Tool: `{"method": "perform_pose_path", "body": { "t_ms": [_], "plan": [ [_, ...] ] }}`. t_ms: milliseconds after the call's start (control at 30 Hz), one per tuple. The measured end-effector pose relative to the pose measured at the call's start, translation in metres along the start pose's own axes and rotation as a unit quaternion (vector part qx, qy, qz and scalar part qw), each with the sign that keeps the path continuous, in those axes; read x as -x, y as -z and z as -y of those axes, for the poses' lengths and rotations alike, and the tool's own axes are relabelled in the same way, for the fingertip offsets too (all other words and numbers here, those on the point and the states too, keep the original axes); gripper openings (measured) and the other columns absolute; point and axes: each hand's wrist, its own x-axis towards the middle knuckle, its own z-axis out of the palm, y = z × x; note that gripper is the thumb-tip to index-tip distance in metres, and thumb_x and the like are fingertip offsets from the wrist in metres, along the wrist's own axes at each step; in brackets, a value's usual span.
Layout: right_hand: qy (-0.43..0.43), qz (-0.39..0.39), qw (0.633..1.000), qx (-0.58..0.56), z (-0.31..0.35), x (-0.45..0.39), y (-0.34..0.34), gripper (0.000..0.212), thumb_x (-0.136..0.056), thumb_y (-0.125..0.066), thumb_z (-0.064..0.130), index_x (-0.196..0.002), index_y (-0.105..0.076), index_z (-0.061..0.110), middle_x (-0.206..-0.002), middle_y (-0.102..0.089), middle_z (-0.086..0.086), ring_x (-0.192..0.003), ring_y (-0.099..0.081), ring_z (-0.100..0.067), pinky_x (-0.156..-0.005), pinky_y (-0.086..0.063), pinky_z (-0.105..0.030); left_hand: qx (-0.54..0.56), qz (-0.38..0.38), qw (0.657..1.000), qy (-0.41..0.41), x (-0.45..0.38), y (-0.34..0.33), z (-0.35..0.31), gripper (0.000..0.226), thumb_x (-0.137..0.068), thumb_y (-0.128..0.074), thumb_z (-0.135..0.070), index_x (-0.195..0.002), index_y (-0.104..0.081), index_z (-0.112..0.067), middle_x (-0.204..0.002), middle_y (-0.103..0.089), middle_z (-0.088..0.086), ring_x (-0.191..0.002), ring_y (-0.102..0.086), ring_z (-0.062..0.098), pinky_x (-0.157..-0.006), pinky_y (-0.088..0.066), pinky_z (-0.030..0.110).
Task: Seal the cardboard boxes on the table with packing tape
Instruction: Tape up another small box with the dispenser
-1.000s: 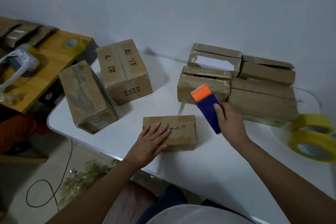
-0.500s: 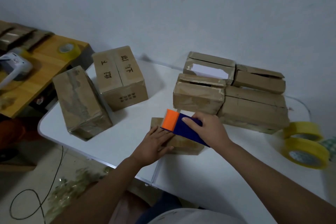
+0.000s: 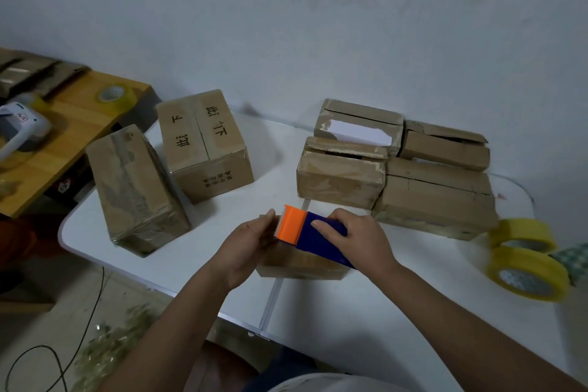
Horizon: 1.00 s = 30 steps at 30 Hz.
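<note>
A small flat cardboard box (image 3: 299,264) lies at the near edge of the white table (image 3: 366,312). My right hand (image 3: 359,240) grips a blue tape dispenser (image 3: 318,232) with an orange toothed head, held just over the box's top. My left hand (image 3: 248,245) reaches to the orange head, fingertips at the cutter; whether it pinches tape I cannot tell. Two larger boxes stand at the left: a taped one (image 3: 136,188) and a printed one (image 3: 203,143). A cluster of several boxes (image 3: 397,165) with loose flaps sits at the back right.
Two yellow tape rolls (image 3: 528,270) lie at the table's right edge beside a checked cloth (image 3: 572,259). A wooden bench (image 3: 63,130) at the left holds another tape roll (image 3: 116,97) and a white device (image 3: 22,127). A black cable (image 3: 82,328) and tape scraps litter the floor.
My right hand brought the dispenser down from mid-air onto the small box. My left hand lifted off the box top and moved up to the orange head.
</note>
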Motion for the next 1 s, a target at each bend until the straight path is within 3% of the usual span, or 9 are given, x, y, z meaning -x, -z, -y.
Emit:
{"method": "perform_pose_path", "body": {
  "t_ms": [233,367,533,667,767,1000],
  "plan": [
    [-0.005,0.01,1.0,0.011,-0.001,0.002,-0.001,0.069,-0.076,-0.029,0.078,-0.109,-0.059,0.025,-0.102,-0.071,0.009,-0.085,-0.064,-0.006,-0.065,-0.048,-0.014,0.013,-0.004,1.0,-0.021,0.01,-0.005,-0.007,0.031,-0.099,-0.05,-0.033,-0.111,-0.073,-0.017,-0.108,-0.074,0.005,-0.103,-0.067,0.015,-0.076,-0.054,0.024],
    [-0.003,0.01,1.0,0.017,0.0,0.002,0.001,0.068,-0.077,-0.029,0.077,-0.106,-0.06,0.024,-0.099,-0.071,0.008,-0.083,-0.064,-0.006,-0.064,-0.048,-0.015,0.017,-0.014,1.0,-0.008,0.013,-0.01,-0.01,0.032,-0.097,-0.053,-0.037,-0.112,-0.073,-0.017,-0.108,-0.074,0.006,-0.105,-0.067,0.018,-0.086,-0.055,0.03],
    [-0.001,0.013,1.0,0.02,0.0,-0.001,0.002,0.066,-0.078,-0.03,0.076,-0.104,-0.06,0.023,-0.098,-0.071,0.006,-0.083,-0.064,-0.008,-0.066,-0.052,-0.02,0.027,-0.04,0.999,-0.006,0.012,-0.012,-0.01,0.028,-0.1,-0.052,-0.032,-0.107,-0.074,-0.017,-0.105,-0.075,0.006,-0.106,-0.066,0.019,-0.089,-0.054,0.033],
    [-0.002,0.024,1.0,0.018,0.0,-0.003,0.004,0.066,-0.077,-0.029,0.076,-0.105,-0.059,0.025,-0.099,-0.07,0.008,-0.084,-0.064,-0.006,-0.064,-0.047,-0.015,0.027,-0.029,0.999,-0.015,0.011,-0.013,-0.009,0.027,-0.101,-0.05,-0.026,-0.106,-0.074,-0.014,-0.101,-0.075,0.008,-0.095,-0.07,0.015,-0.077,-0.055,0.027],
    [0.001,0.029,0.999,0.025,0.002,-0.006,0.006,0.066,-0.076,-0.027,0.078,-0.101,-0.059,0.026,-0.095,-0.07,0.008,-0.08,-0.063,-0.005,-0.061,-0.045,-0.014,0.0,-0.064,0.997,-0.034,0.011,-0.017,-0.008,0.024,-0.102,-0.05,-0.025,-0.105,-0.072,-0.014,-0.095,-0.076,0.004,-0.091,-0.071,0.013,-0.071,-0.055,0.023],
    [0.021,0.055,0.997,0.055,0.005,-0.014,0.013,0.076,-0.071,-0.024,0.083,-0.104,-0.061,0.024,-0.096,-0.069,0.007,-0.081,-0.063,-0.007,-0.069,-0.054,-0.024,-0.065,-0.156,0.983,-0.076,0.012,-0.019,-0.008,0.021,-0.1,-0.053,-0.023,-0.105,-0.071,-0.012,-0.098,-0.072,0.006,-0.094,-0.067,0.018,-0.075,-0.055,0.026]
  ]
}}
